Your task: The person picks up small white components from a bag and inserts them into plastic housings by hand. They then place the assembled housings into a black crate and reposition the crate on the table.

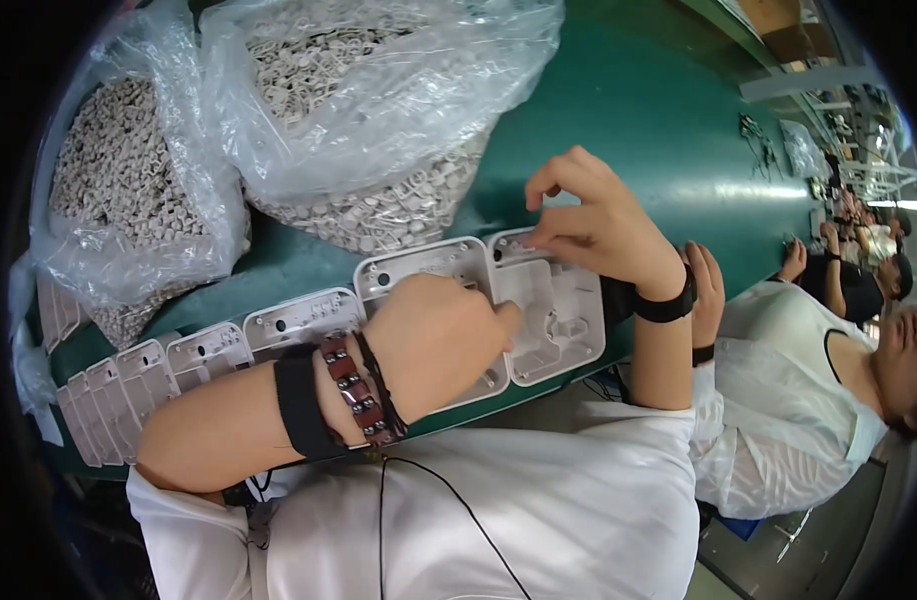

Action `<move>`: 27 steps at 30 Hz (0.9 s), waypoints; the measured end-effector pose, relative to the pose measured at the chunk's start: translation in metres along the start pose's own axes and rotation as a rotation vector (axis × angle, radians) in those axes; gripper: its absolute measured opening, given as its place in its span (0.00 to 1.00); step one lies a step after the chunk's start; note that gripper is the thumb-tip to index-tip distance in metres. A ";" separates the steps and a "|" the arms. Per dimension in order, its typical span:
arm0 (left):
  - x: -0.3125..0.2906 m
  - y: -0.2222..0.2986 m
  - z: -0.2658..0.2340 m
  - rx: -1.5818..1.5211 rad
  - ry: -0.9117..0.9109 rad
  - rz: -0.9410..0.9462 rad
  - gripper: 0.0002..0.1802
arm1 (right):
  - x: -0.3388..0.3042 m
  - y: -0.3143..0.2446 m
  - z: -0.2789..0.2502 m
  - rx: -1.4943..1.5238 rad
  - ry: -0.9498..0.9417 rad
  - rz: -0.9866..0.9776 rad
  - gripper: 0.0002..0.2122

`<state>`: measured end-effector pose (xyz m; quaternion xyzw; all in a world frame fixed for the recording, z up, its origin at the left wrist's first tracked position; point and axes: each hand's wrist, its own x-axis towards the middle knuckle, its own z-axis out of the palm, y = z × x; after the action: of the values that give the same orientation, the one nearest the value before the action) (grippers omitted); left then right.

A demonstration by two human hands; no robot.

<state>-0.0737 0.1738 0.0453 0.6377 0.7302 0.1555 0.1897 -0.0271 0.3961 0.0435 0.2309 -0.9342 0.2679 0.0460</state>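
Note:
A row of white plastic housings runs along the near edge of the green table. My left hand is closed over one white housing, its thumb side reaching to the wall of the rightmost housing. Its fingertips are hidden, so what they grip does not show. Above the rightmost housing's far edge is my right hand. Its fingers are bent, with a gap between the index finger and the lower digit, and nothing visible in it. The lower digit is at the housing's far strip, near a small dark hole.
Two clear plastic bags, one on the left and one in the middle, hold many small white parts. More housings stand to the left. On the right sits a co-worker, a hand close behind my right wrist. Dark cables lie farther off.

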 end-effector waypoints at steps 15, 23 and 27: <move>0.008 0.000 -0.005 -0.041 -0.091 -0.035 0.10 | 0.003 0.003 0.015 -0.061 -0.018 -0.091 0.05; 0.007 0.001 -0.005 -0.022 -0.110 -0.029 0.10 | -0.001 0.000 0.010 -0.026 -0.090 -0.006 0.04; 0.006 0.002 -0.004 -0.001 -0.088 -0.044 0.10 | -0.001 -0.016 0.010 -0.165 -0.088 0.055 0.04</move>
<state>-0.0747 0.1797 0.0495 0.6276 0.7349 0.1236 0.2254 -0.0188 0.3796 0.0424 0.2123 -0.9602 0.1809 0.0167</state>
